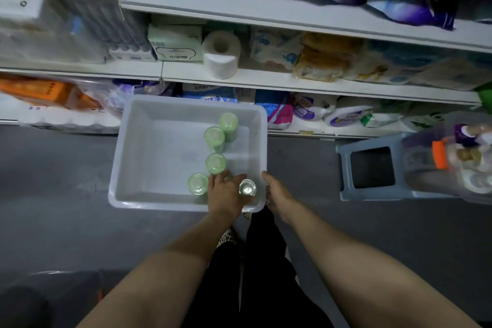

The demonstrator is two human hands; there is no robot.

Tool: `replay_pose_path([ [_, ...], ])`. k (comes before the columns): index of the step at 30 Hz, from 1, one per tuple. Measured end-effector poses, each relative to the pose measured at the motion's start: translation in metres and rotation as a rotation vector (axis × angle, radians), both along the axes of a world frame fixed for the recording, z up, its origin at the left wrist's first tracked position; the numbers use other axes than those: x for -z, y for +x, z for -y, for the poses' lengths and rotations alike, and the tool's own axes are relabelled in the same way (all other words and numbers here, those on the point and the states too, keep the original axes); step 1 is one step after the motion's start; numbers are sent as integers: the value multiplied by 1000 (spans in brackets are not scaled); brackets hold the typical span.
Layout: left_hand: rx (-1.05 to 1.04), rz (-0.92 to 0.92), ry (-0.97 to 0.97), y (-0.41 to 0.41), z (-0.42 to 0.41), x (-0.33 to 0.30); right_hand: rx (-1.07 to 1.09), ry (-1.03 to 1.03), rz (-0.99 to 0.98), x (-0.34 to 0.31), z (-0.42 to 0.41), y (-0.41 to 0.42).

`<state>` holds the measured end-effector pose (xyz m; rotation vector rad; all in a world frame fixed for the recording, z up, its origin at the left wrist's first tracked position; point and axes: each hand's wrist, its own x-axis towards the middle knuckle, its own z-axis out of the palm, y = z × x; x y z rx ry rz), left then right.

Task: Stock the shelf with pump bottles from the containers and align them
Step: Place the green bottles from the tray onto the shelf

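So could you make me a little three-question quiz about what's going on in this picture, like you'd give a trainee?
1. How many green bottles stand in the white tub?
2. True or false: the right hand is inside the tub.
3. The left hand reaches toward: A) the toilet roll B) the clear bottle C) the grey stool

Key:
1. Four.
2. False; it sits at the tub's outer near corner.
3. B; its fingers lie against that bottle, though the grip itself is hard to make out.
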<state>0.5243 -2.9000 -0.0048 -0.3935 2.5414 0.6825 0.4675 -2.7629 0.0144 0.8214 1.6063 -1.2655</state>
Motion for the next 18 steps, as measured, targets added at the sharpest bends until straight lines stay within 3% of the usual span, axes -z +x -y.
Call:
replay_pose_path([
  [7,-139,-11,120,-12,9,-12,4,7,-39,-2,-3,5],
  [14,-212,-107,421,-55,38,-90,60,-116,-44,-50,10,-6],
  [18,-329,-206,549,-78,50,-140,71,-169,-173,-84,22,-27],
])
